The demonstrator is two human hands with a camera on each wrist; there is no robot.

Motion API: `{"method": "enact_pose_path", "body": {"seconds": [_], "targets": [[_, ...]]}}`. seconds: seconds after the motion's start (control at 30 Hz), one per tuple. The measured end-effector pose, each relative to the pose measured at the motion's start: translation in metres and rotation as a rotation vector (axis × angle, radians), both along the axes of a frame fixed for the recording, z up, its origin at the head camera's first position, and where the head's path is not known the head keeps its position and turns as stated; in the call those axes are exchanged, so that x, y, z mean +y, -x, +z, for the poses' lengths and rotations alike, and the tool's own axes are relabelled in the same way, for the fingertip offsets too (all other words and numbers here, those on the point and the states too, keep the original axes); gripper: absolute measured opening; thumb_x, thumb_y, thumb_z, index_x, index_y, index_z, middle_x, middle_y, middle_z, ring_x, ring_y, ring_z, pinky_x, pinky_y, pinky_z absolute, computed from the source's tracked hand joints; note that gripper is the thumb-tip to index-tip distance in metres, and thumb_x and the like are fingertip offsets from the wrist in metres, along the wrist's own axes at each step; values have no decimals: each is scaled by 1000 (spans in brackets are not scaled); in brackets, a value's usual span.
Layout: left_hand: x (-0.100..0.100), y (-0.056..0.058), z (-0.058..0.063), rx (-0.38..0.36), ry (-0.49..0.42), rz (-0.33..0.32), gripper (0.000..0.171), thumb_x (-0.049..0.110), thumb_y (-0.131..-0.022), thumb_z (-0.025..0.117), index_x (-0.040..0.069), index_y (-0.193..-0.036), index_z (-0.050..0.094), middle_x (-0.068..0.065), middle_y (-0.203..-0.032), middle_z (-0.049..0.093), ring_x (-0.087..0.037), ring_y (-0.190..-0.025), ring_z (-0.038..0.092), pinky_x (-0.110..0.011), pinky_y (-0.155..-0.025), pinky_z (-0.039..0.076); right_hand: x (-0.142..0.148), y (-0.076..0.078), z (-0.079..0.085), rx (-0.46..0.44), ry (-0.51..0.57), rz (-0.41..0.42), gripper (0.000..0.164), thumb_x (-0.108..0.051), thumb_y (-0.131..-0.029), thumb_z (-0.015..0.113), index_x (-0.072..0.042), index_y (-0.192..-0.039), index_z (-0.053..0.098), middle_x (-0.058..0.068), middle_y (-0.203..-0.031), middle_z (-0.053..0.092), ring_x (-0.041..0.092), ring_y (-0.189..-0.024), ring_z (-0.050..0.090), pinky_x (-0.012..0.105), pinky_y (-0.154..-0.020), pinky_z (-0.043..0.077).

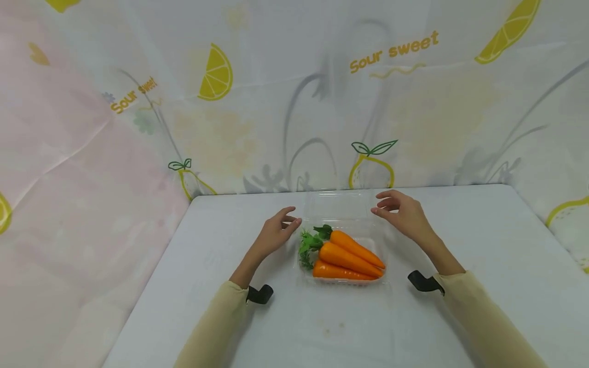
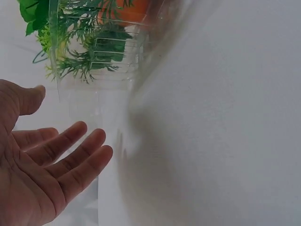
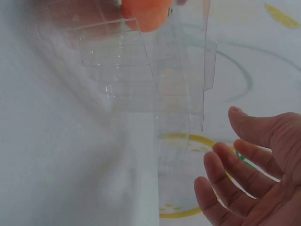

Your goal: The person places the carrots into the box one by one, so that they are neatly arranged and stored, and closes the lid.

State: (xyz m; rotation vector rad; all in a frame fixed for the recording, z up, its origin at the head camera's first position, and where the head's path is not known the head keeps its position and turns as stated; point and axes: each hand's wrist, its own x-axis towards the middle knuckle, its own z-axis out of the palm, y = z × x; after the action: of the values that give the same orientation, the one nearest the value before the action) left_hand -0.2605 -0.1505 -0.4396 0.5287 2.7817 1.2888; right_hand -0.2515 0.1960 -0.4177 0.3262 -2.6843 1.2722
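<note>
A clear plastic box (image 1: 342, 282) lies on the white table with its transparent lid (image 1: 338, 204) folded back toward the wall. Inside are three orange carrots (image 1: 349, 258) with green leafy tops (image 1: 309, 245) pointing left. My left hand (image 1: 277, 232) hovers just left of the box, fingers loosely bent and holding nothing; the left wrist view shows its fingers apart from the box wall (image 2: 113, 52). On the other side, my right hand (image 1: 405, 212) is raised near the lid's right edge, with nothing between thumb and fingers. A gap separates it from the plastic in the right wrist view.
The white table (image 1: 460, 230) spreads around the box on all sides. Behind it hangs a cloth (image 1: 276, 128) printed with lemons and words. Black wrist mounts (image 1: 261, 294) stick out from both sleeves (image 1: 216, 322).
</note>
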Motion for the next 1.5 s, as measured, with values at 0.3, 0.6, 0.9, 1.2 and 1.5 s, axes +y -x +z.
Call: {"method": "enact_pose_path", "body": {"seconds": [0.3,0.6,0.9,1.2,1.5], "targets": [[12,18,0,-89,-97,65,53,27,-99,62,-3,-141,48,-22,-119,65,-31,-100,67,-38,-78,57,2,9,-7,-120,-67,-99,51,-30,-94,70,5,-128,57,24,-110,66,38,-100,63,45,-78,56],[19,27,-9,-104,-217,67,51,21,-98,64,-6,-139,49,-21,-114,65,-29,-94,68,-33,-71,58,-1,10,-11,-243,-72,-73,57,-34,-95,67,8,-132,54,28,-114,64,33,-88,64,36,-70,57],[25,23,-2,-133,-288,93,47,11,-96,65,-9,-136,51,-22,-105,62,-32,-91,66,-33,-69,58,3,14,-19,-317,38,-45,52,-26,-97,65,9,-132,54,31,-119,60,31,-86,64,31,-69,58],[25,31,-9,-197,-368,128,49,7,-94,66,-8,-138,50,-15,-99,60,-22,-86,64,-30,-69,57,4,15,-19,-370,173,-40,51,-21,-96,65,9,-135,51,26,-115,63,32,-95,61,27,-71,56],[25,32,-10,-152,-408,126,53,4,-92,69,-5,-140,48,-14,-98,60,-21,-84,64,-37,-71,58,4,11,-18,-261,213,-61,50,-15,-93,69,9,-134,53,26,-109,65,35,-85,61,25,-64,54]]}}
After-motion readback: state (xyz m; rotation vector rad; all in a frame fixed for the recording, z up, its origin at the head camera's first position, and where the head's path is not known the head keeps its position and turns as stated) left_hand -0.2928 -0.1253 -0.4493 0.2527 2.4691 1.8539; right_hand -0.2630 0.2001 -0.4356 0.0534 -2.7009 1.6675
